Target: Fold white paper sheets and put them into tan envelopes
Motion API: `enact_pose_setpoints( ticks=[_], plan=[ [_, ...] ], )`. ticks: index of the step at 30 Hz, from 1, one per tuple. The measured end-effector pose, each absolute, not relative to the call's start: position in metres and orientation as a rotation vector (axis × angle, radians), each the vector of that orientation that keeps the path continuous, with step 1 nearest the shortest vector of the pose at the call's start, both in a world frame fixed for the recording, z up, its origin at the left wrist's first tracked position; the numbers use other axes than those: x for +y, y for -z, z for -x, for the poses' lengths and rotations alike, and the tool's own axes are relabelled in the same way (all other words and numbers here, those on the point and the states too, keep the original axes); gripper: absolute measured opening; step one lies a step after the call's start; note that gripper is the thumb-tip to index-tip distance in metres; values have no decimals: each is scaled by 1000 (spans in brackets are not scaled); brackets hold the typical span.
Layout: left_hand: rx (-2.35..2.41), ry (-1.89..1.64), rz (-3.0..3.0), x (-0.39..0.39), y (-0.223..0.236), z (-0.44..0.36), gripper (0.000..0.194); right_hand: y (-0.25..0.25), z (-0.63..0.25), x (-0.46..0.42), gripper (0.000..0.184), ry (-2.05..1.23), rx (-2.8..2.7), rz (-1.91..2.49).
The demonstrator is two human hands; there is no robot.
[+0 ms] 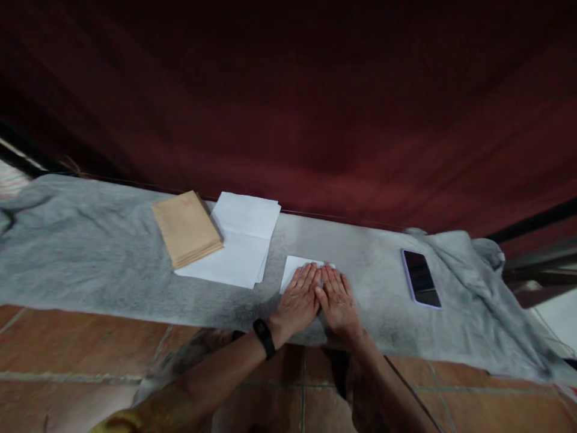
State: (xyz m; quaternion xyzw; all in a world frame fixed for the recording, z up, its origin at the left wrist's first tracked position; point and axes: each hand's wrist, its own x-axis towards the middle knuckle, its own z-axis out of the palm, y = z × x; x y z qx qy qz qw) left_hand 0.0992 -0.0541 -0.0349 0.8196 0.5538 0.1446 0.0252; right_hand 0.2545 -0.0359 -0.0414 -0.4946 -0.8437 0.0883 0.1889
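Note:
My left hand [298, 302] and my right hand [338, 300] lie flat side by side, fingers stretched out, pressing down on a small folded white paper [293, 267]. Most of the paper is hidden under the hands. It rests on a grey cloth [112, 258] that covers a long narrow surface. A black band is on my left wrist.
A stack of white sheets [243, 240] lies to the left, with a pile of tan envelopes [187, 228] on its left edge. A phone [421, 278] with a dark screen lies to the right. A dark red curtain hangs behind; terracotta floor tiles show below.

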Motion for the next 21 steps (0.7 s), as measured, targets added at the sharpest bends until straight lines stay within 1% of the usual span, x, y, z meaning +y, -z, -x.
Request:
enact_pose_setpoints(
  ticks=[12, 21],
  plan=[
    [1678, -423, -2577, -54, 28, -95, 55, 52, -275, -27, 58, 102, -2439, 1418],
    [1625, -460, -2589, -51, 29, -89, 54, 50, -277, -25, 58, 122, -2468, 1444]
  ],
)
